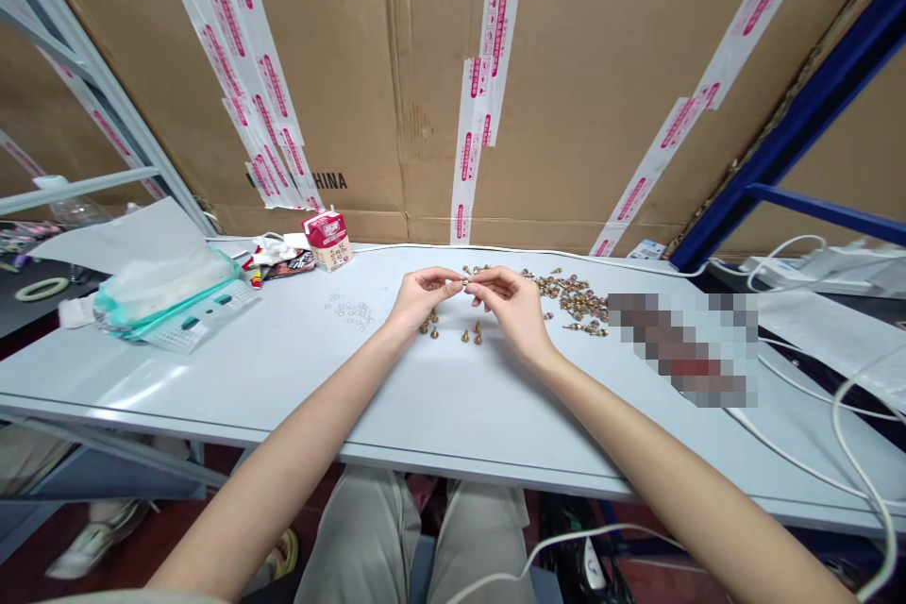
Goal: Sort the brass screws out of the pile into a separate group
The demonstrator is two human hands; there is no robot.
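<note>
My left hand (419, 296) and my right hand (511, 300) meet fingertip to fingertip above the pale table (297, 387). Both pinch a small brass screw (463, 283) held between them. Just below the hands, a few brass screws (453, 333) stand on their heads on the table. A loose pile of brass screws (575, 300) lies to the right of my right hand. A small heap of clear washers (352, 310) lies to the left of my left hand.
A red and white drink carton (328, 239) stands at the back left beside some wrappers. A tissue pack in a teal bag (166, 293) lies at the left. White cables (835, 396) run along the right side. A cardboard wall (425, 66) closes the back.
</note>
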